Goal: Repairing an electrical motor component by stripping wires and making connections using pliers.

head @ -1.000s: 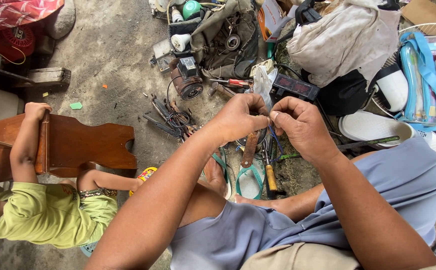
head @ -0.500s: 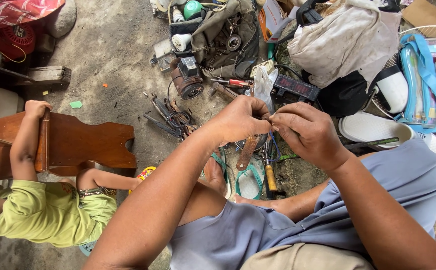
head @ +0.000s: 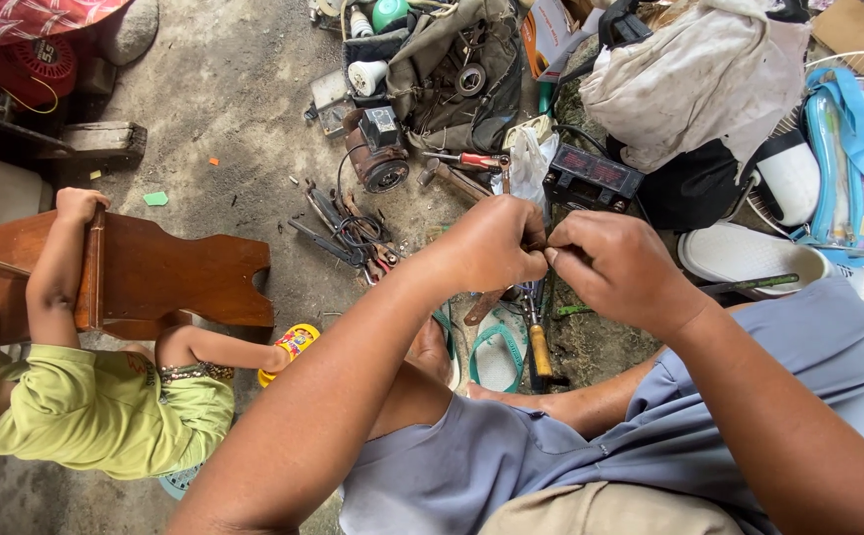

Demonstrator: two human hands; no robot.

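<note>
Room: bare concrete floor [head: 224, 89] lies open to your left; tools and bags crowd the ground ahead and right.
Textures: rough grey floor, a rusty motor [head: 377, 159], a wooden-handled tool [head: 539, 342] below your hands.
Left hand [head: 491, 248]: curled tight, fingertips pinching something too small to make out.
Right hand [head: 615, 267]: fingers closed, meeting your left at the same spot, above the sandal [head: 496, 352].

Hands [head: 551, 260] meeting above pliers [head: 538, 337], sandal [head: 496, 352] beside them, wooden stool [head: 169, 272] far left
</note>
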